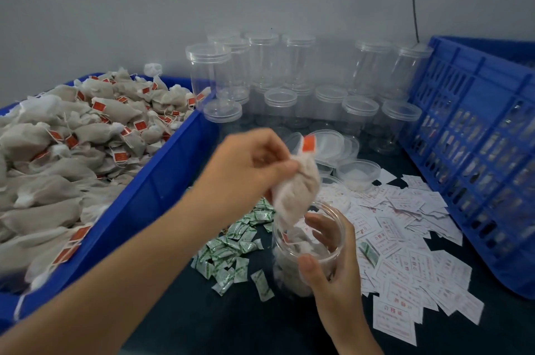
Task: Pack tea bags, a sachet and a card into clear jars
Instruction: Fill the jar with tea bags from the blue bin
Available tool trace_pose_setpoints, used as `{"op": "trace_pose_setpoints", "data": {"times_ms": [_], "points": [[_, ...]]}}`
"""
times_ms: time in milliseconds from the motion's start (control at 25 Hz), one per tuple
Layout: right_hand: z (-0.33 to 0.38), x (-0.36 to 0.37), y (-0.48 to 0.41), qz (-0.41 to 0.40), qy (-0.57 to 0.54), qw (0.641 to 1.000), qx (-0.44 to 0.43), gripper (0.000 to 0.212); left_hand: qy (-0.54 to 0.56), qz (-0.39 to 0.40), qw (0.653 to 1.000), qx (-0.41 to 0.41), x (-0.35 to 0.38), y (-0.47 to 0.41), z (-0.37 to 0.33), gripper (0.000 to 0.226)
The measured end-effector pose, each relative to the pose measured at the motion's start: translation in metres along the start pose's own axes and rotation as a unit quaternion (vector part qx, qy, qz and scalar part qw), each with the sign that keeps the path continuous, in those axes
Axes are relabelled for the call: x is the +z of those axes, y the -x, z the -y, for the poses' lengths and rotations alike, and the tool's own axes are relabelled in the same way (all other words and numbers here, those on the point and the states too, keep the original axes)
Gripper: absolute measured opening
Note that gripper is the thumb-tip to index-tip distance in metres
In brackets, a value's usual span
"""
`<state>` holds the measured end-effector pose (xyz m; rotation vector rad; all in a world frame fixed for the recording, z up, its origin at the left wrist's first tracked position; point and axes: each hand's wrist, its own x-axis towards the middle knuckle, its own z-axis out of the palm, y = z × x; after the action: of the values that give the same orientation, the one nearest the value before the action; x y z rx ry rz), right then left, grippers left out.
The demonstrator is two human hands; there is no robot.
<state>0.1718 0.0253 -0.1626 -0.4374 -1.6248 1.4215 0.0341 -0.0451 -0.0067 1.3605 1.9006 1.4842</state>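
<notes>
My left hand (254,158) pinches a beige tea bag (295,192) with an orange tag, and the bag's lower end dips into the mouth of an open clear jar (307,256). My right hand (330,265) grips that jar from the right, thumb on its near wall and fingers behind. Tea bags lie inside the jar. A heap of tea bags (72,137) fills the blue bin (162,181) on the left. Green-printed sachets (231,253) lie scattered left of the jar, and white cards (411,244) with red print to its right.
Several clear lidded jars (289,85) stand stacked at the back by the grey wall. Loose clear lids (341,158) lie in front of them. A blue slatted crate (474,158) lies on its side at the right. The table surface is dark.
</notes>
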Motion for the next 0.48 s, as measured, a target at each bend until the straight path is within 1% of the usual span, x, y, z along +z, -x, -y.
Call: {"op": "trace_pose_setpoints", "data": {"times_ms": [40, 80, 120, 200, 240, 280, 360, 400, 480], "points": [[0.001, 0.000, 0.000, 0.004, -0.006, 1.000, 0.002, 0.077, -0.002, 0.016, 1.000, -0.027, 0.008, -0.001, 0.005, 0.006], [0.001, 0.001, 0.001, 0.008, -0.013, 1.000, 0.007, 0.078, -0.009, 0.014, 0.999, -0.050, 0.011, -0.004, 0.013, 0.007], [0.002, 0.000, 0.001, 0.008, -0.018, 1.000, 0.016, 0.081, -0.032, -0.008, 0.997, -0.067, 0.010, -0.009, 0.023, 0.007], [0.002, 0.000, 0.001, 0.005, -0.013, 1.000, 0.026, 0.089, -0.137, -0.059, 0.985, -0.089, 0.001, -0.017, 0.048, 0.009], [0.002, 0.000, 0.001, 0.005, -0.008, 1.000, 0.026, 0.093, -0.201, -0.061, 0.972, -0.100, -0.004, -0.018, 0.063, 0.010], [0.003, -0.001, 0.001, 0.006, -0.005, 1.000, 0.025, 0.095, -0.256, -0.044, 0.958, -0.117, -0.007, -0.017, 0.078, 0.010], [0.004, -0.001, 0.000, 0.013, -0.004, 1.000, 0.017, 0.094, -0.333, 0.015, 0.929, -0.163, -0.007, -0.007, 0.107, 0.013], [0.005, -0.001, 0.000, 0.016, -0.003, 1.000, 0.015, 0.092, -0.355, 0.035, 0.917, -0.178, -0.005, -0.001, 0.118, 0.016], [0.006, -0.001, 0.000, 0.018, -0.003, 1.000, 0.012, 0.091, -0.371, 0.035, 0.909, -0.185, -0.003, 0.005, 0.131, 0.019]]}}
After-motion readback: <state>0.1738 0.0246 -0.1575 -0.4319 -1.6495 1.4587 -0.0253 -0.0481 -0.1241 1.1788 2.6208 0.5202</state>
